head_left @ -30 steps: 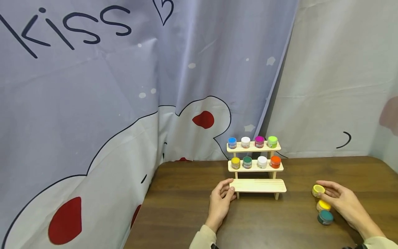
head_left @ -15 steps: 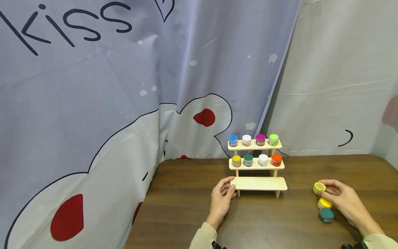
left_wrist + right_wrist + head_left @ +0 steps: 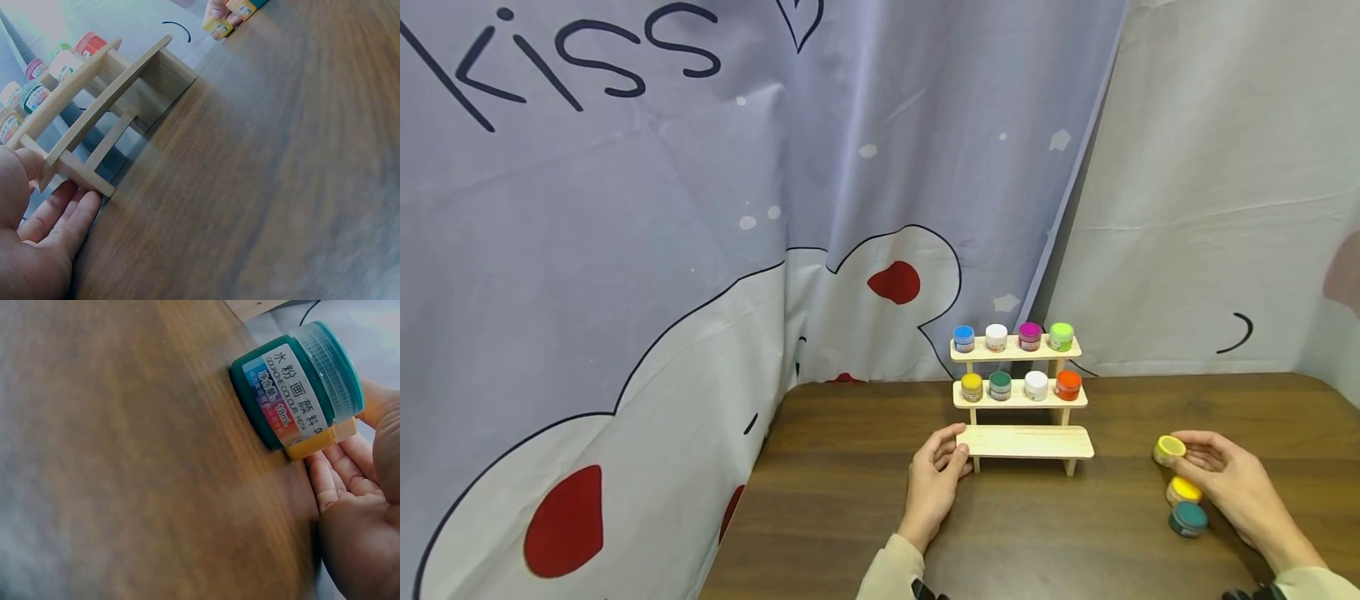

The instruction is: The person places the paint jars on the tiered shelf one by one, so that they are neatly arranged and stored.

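Note:
A three-tier wooden rack (image 3: 1024,442) stands on the table. My left hand (image 3: 931,490) grips the left end of its lowest shelf, thumb on top and fingers beneath in the left wrist view. The two upper shelves carry small gouache paint jars, among them an orange-red jar (image 3: 1067,385) and a blue jar (image 3: 964,338). On the right, my right hand (image 3: 1234,483) pinches a light yellow paint jar (image 3: 1169,451). Just in front of that jar are a deeper yellow jar (image 3: 1183,491) and a green jar (image 3: 281,394), whose label faces the right wrist camera.
The brown wooden table (image 3: 1045,533) spans the space between both hands. Behind it hangs a printed curtain (image 3: 880,167), close to the rack's back. A pale cloth (image 3: 1210,208) covers the right side.
The head view has shifted slightly. The light yellow jar in my right hand sits a touch farther from the deeper yellow one. My left hand keeps its grip on the rack.

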Action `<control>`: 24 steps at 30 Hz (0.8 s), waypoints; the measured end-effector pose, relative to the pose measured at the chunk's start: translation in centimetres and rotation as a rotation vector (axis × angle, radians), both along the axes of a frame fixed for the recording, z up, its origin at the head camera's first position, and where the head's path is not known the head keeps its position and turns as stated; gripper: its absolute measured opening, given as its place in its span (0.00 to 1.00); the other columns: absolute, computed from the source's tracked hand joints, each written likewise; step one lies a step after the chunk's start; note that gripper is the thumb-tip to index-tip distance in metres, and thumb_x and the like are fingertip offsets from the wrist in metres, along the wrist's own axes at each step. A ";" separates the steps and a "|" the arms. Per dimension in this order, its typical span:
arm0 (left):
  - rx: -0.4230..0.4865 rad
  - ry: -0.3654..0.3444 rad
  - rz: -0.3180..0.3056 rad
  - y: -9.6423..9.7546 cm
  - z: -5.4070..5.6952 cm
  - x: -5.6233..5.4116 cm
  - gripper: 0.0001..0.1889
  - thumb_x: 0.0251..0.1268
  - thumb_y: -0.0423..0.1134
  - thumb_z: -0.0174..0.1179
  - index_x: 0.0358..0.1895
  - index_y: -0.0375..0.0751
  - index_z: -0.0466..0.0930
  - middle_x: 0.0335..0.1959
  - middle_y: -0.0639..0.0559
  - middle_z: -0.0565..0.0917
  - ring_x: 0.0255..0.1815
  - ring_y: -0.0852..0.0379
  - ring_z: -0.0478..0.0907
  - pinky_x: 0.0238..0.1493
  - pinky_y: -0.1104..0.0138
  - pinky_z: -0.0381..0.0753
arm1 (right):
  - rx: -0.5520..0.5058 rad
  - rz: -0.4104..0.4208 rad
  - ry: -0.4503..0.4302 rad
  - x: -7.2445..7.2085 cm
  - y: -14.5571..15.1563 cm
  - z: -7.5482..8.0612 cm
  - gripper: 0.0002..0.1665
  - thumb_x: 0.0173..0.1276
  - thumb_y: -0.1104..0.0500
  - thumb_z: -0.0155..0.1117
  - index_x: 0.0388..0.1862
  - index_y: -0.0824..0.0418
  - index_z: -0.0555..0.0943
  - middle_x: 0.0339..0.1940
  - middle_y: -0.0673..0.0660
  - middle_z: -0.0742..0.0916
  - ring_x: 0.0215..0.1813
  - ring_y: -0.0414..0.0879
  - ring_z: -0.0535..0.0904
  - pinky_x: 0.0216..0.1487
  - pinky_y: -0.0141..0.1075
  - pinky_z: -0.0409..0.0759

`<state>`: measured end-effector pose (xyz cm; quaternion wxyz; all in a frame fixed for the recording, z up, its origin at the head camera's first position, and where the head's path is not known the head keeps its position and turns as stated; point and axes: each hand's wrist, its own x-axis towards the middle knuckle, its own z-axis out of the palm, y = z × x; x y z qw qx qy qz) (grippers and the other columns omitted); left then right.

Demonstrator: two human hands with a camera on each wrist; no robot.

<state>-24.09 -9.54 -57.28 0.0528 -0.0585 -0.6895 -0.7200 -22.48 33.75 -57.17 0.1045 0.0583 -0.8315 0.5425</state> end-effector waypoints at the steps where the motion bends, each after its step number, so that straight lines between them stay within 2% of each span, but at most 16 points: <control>1: -0.002 -0.004 0.000 0.0 0.0 0.0 0.17 0.83 0.33 0.66 0.68 0.48 0.87 0.51 0.48 0.91 0.52 0.55 0.89 0.53 0.63 0.95 | -0.003 -0.005 0.001 0.0 0.0 0.0 0.24 0.79 0.63 0.76 0.66 0.75 0.80 0.50 0.30 0.89 0.51 0.22 0.84 0.48 0.18 0.85; 5: -0.003 -0.008 0.000 0.0 0.1 -0.1 0.18 0.83 0.33 0.66 0.70 0.49 0.87 0.51 0.48 0.90 0.52 0.55 0.89 0.53 0.64 0.95 | 0.004 -0.024 -0.002 -0.1 -0.1 0.1 0.25 0.79 0.62 0.76 0.65 0.75 0.79 0.50 0.28 0.88 0.51 0.21 0.83 0.48 0.17 0.84; 11: 0.000 -0.003 -0.004 0.0 0.0 0.0 0.19 0.83 0.32 0.66 0.72 0.43 0.85 0.51 0.47 0.90 0.51 0.56 0.89 0.53 0.63 0.95 | 0.001 -0.029 -0.026 0.2 -0.1 0.1 0.25 0.79 0.62 0.76 0.65 0.76 0.79 0.49 0.29 0.88 0.50 0.21 0.83 0.47 0.17 0.85; 16: -0.001 -0.003 -0.012 -0.1 0.0 0.2 0.20 0.84 0.32 0.65 0.73 0.41 0.84 0.51 0.46 0.89 0.51 0.56 0.88 0.53 0.64 0.94 | -0.023 -0.024 -0.041 0.2 -0.1 0.3 0.23 0.80 0.62 0.75 0.65 0.73 0.80 0.48 0.31 0.89 0.50 0.23 0.85 0.48 0.18 0.86; 20: 0.003 -0.003 -0.015 -0.1 0.0 0.1 0.20 0.84 0.32 0.64 0.73 0.41 0.83 0.51 0.45 0.89 0.52 0.54 0.88 0.54 0.63 0.95 | -0.025 -0.021 -0.032 -0.1 -0.3 0.9 0.21 0.80 0.62 0.75 0.65 0.70 0.82 0.48 0.31 0.89 0.50 0.24 0.85 0.46 0.19 0.86; 24: 0.011 -0.007 -0.011 -0.1 0.0 0.0 0.20 0.84 0.31 0.64 0.73 0.42 0.83 0.50 0.45 0.89 0.52 0.52 0.88 0.54 0.62 0.95 | -0.052 -0.025 0.027 -0.7 -0.6 2.4 0.19 0.78 0.66 0.75 0.64 0.67 0.83 0.49 0.31 0.90 0.49 0.25 0.86 0.47 0.18 0.86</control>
